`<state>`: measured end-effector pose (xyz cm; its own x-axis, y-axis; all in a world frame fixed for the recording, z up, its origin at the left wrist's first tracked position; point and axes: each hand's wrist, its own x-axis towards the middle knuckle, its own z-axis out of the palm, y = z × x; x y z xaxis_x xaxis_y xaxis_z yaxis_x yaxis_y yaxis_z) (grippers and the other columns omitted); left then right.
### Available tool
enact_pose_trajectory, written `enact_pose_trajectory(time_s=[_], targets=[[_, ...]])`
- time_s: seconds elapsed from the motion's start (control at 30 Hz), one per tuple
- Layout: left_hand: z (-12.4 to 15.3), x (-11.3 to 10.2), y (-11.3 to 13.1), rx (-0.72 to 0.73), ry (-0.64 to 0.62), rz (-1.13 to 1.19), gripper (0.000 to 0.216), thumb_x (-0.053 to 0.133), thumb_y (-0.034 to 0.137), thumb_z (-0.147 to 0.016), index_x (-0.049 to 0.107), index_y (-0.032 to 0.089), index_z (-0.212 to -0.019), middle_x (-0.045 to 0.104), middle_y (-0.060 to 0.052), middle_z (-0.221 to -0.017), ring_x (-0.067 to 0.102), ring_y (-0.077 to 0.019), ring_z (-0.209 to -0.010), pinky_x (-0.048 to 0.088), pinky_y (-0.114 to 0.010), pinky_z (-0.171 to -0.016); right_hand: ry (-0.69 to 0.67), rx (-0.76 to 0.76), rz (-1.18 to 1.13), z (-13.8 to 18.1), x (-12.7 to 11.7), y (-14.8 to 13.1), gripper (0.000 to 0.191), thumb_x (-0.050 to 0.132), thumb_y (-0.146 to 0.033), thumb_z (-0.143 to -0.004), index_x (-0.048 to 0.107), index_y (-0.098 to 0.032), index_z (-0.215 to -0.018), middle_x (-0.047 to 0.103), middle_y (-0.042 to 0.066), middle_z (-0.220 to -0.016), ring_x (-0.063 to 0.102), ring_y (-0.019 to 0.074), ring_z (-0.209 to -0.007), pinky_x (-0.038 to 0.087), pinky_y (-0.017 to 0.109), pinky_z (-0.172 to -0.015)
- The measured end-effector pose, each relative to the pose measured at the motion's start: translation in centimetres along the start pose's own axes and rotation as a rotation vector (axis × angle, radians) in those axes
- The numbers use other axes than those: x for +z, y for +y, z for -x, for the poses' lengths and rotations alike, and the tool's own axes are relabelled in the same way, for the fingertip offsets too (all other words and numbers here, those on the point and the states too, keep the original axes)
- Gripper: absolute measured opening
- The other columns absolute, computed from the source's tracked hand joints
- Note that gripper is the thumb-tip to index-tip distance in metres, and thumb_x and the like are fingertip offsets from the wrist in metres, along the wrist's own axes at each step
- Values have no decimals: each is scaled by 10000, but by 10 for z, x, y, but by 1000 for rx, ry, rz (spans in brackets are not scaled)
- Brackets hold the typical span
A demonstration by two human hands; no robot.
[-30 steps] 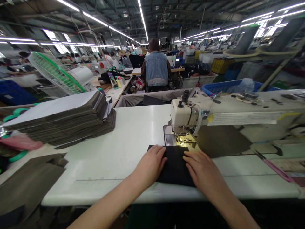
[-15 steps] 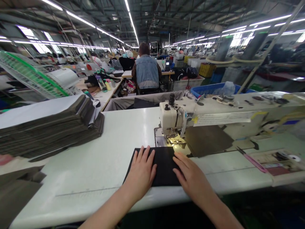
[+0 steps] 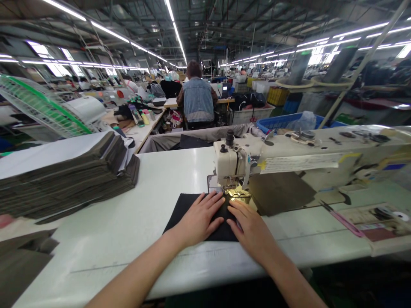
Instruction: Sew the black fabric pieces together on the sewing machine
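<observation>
A black piece of fabric [image 3: 183, 209] lies flat on the pale sewing table, its far edge close to the presser foot [image 3: 238, 193] of the sewing machine [image 3: 229, 160]. My left hand [image 3: 202, 218] rests palm down on the fabric with its fingers stretched out. On the fabric's right edge lies my right hand [image 3: 248, 224], fingers extended and slightly apart. The fingertips of both hands are close together, just in front of the lit needle area. Part of the fabric is hidden under my hands.
Stacked dark cut pieces [image 3: 64, 184] stand on the left, near a green-rimmed fan [image 3: 45, 102]. Pink-handled tweezers [image 3: 345, 220] lie beside a tray [image 3: 379, 226] on the right. A blue basket [image 3: 279, 122] stands behind the machine. A co-worker in a denim vest [image 3: 195, 98] sits ahead.
The black fabric has moved forward, nearer the presser foot. My left hand has slid right and forward across it, closer to my right hand, which has shifted slightly forward and left.
</observation>
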<state>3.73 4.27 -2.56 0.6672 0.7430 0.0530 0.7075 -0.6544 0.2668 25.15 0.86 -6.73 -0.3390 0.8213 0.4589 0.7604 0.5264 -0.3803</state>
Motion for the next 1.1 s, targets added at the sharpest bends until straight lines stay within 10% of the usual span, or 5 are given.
enact_pose_trajectory(time_s=[0.5, 0.83, 1.1], targets=[[-6, 4, -12, 40, 22, -49, 551, 466, 436, -1032, 363, 248, -1539, 310, -65, -1628, 273, -262, -1508, 232, -501, -1222, 22, -35, 42, -6, 1, -1, 295, 547, -155, -928, 664, -120, -1196, 676, 155, -1263, 609, 299, -1199, 524, 503, -1037], [32, -5, 32, 328, 10, 57, 443, 494, 114, -939, 585, 197, -1364, 595, -113, -1418, 512, -271, -1358, 393, -474, -1161, 49, -153, -49, 37, -28, -8, 223, 523, -184, -979, 683, -171, -1134, 710, 106, -1165, 644, 247, -1107, 542, 436, -987], [11, -6, 7, 305, 70, 63, 359, 503, 188, -984, 625, 205, -1321, 612, -115, -1394, 562, -269, -1302, 409, -498, -1141, 1, -67, 8, 3, -22, -1, 155, 578, -217, -961, 714, -190, -1029, 675, 93, -1028, 624, 241, -971, 535, 419, -874]])
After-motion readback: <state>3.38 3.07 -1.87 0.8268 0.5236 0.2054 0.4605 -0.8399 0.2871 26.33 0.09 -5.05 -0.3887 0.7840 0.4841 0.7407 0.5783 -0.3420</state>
